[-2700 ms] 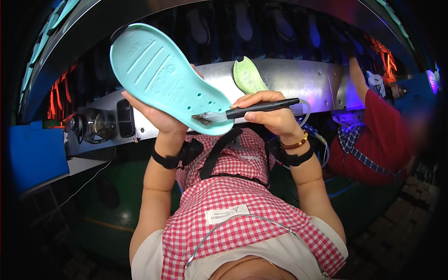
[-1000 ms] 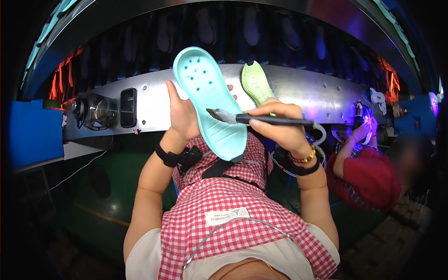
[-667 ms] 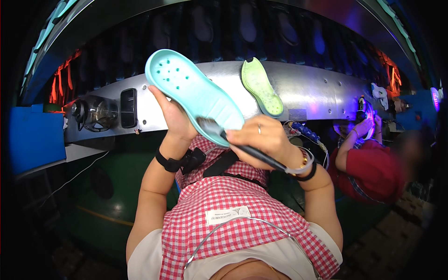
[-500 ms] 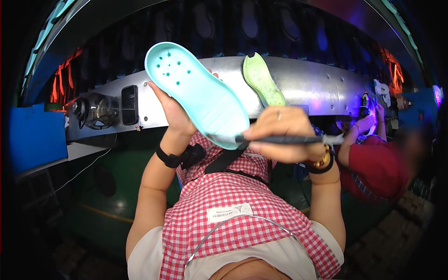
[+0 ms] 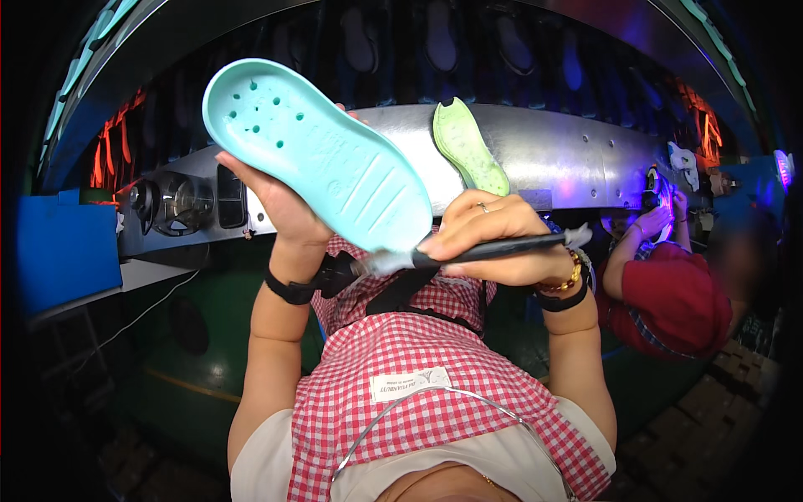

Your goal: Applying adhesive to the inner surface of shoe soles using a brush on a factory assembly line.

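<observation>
A turquoise shoe sole with small round holes and a row of ridges lies tilted across my left hand. My left fingers are wrapped round its far edge, partly hidden beneath it. In my right hand is a black-handled brush, held in a closed grip. Its pale bristles, blurred by motion, are at the sole's near end; I cannot tell whether they touch it. Beyond my right hand, a light green sole rests on the metal bench, apart from both hands.
The metal bench curves across the view. At its left stand a dark rectangular tray and a glass-like container with a black part. Dark rows of soles hang behind. To the right, a person in red works under violet light.
The turquoise sole and my left hand have shifted left and slightly up. My right hand has carried the brush left along the sole's near end.
</observation>
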`<action>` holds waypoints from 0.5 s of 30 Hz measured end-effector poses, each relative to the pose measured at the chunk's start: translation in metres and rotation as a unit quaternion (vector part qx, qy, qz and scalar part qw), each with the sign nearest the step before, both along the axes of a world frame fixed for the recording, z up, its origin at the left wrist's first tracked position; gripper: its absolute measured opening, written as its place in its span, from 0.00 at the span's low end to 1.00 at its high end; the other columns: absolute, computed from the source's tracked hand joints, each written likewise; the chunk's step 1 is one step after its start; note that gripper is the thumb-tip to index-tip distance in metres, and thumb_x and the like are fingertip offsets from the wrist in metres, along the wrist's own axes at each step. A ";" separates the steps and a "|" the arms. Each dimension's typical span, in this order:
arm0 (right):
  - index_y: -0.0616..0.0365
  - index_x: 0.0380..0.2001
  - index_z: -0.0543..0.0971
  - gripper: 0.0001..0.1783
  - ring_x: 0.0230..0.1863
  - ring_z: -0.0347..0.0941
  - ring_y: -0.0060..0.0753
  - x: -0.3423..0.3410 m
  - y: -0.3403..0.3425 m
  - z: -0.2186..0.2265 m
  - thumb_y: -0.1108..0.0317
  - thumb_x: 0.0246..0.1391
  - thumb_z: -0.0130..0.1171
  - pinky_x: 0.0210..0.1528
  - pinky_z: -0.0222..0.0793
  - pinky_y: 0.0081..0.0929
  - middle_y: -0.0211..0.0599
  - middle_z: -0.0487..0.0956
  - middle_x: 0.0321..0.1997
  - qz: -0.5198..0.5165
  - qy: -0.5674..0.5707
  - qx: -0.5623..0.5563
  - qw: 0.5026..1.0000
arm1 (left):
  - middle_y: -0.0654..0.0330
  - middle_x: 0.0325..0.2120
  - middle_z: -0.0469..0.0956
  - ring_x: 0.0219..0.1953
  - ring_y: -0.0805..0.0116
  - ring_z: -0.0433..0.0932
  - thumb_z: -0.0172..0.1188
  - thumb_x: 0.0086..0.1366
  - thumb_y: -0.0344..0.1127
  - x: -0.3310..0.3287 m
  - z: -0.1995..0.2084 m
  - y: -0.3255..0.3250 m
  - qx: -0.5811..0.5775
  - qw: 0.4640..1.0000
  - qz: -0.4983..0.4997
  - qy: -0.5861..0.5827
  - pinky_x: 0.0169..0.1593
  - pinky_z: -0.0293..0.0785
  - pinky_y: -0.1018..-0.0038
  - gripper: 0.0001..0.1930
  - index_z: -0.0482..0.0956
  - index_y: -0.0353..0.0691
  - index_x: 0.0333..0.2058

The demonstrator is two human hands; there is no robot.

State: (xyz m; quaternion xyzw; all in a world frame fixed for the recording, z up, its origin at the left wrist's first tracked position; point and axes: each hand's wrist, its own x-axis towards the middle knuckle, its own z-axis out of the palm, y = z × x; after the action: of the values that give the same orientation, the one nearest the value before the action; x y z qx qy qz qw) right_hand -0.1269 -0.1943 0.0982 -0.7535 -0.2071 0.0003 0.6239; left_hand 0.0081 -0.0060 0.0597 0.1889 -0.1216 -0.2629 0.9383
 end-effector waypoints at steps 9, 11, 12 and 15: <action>0.70 0.36 0.70 0.11 0.42 0.72 0.37 0.007 0.024 -0.022 0.77 0.48 0.53 0.50 0.68 0.36 0.52 0.74 0.40 -0.116 0.191 0.466 0.856 | 0.52 0.53 0.61 0.54 0.56 0.62 0.31 0.59 0.64 -0.035 0.036 -0.012 0.051 0.996 -0.021 0.070 0.58 0.56 0.62 0.39 0.54 0.35 0.56; 0.69 0.36 0.71 0.10 0.42 0.72 0.34 0.004 0.033 -0.018 0.77 0.48 0.52 0.48 0.69 0.31 0.49 0.75 0.38 -0.148 0.192 0.455 0.857 | 0.51 0.53 0.60 0.53 0.55 0.63 0.30 0.60 0.62 -0.042 0.028 -0.016 -0.060 0.995 -0.051 0.065 0.57 0.55 0.57 0.36 0.53 0.37 0.57; 0.68 0.36 0.72 0.10 0.41 0.72 0.31 0.003 0.036 -0.016 0.78 0.48 0.53 0.45 0.69 0.25 0.45 0.76 0.36 -0.160 0.157 0.368 0.902 | 0.51 0.53 0.60 0.53 0.53 0.63 0.31 0.60 0.61 -0.042 0.024 -0.016 -0.053 0.994 -0.067 0.065 0.56 0.54 0.52 0.35 0.53 0.40 0.57; 0.66 0.34 0.75 0.09 0.39 0.72 0.25 -0.003 0.033 -0.003 0.79 0.45 0.56 0.43 0.68 0.22 0.41 0.76 0.36 -0.113 0.054 0.146 0.981 | 0.50 0.52 0.62 0.51 0.48 0.65 0.33 0.60 0.60 -0.034 0.011 -0.013 -0.011 0.994 -0.074 0.080 0.55 0.55 0.46 0.34 0.54 0.40 0.57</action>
State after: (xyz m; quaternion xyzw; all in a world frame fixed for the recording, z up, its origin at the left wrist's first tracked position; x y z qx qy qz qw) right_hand -0.1303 -0.1616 0.0954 -0.6720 -0.0851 -0.0597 0.7333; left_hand -0.0263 -0.0191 0.0707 0.1472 -0.0629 -0.3444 0.9251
